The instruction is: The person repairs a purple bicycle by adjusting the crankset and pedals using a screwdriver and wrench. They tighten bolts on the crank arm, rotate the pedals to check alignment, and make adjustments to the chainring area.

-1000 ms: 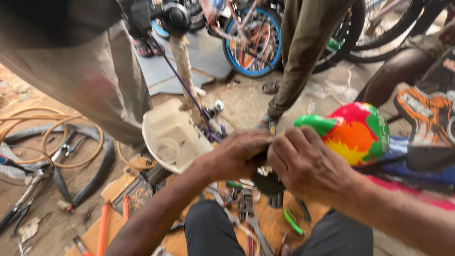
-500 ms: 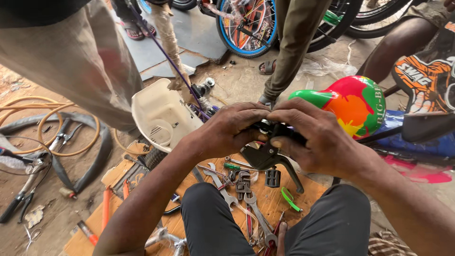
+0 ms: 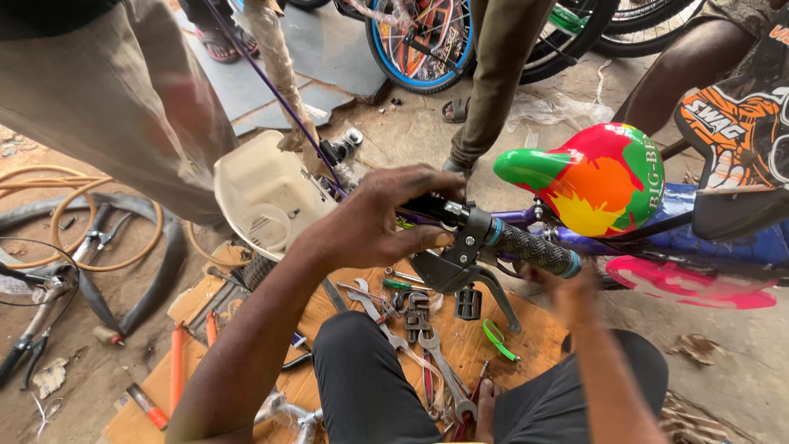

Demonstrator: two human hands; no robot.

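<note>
My left hand (image 3: 386, 218) is shut around a small bicycle's handlebar, just left of the black brake lever (image 3: 460, 265) clamped on it. The ribbed dark handlebar grip (image 3: 534, 249) with teal ends sticks out to the right, bare. My right hand (image 3: 575, 300) is blurred below the grip's outer end, off the bar, fingers apart and nothing seen in it. A red, green and orange saddle (image 3: 592, 177) sits just behind the grip. A purple cable (image 3: 271, 90) runs up from the bar.
Spanners (image 3: 427, 345) and small tools lie on cardboard (image 3: 534, 337) between my knees. A cream plastic tub (image 3: 263, 197) stands to the left. Tyres and an orange tube (image 3: 156, 271) lie further left. Two people's legs (image 3: 123, 107) stand close by. A blue-rimmed wheel (image 3: 419, 49) is behind.
My right hand has come off the handlebar and dropped below the grip, leaving the grip and brake lever uncovered. My left hand keeps its hold on the bar.
</note>
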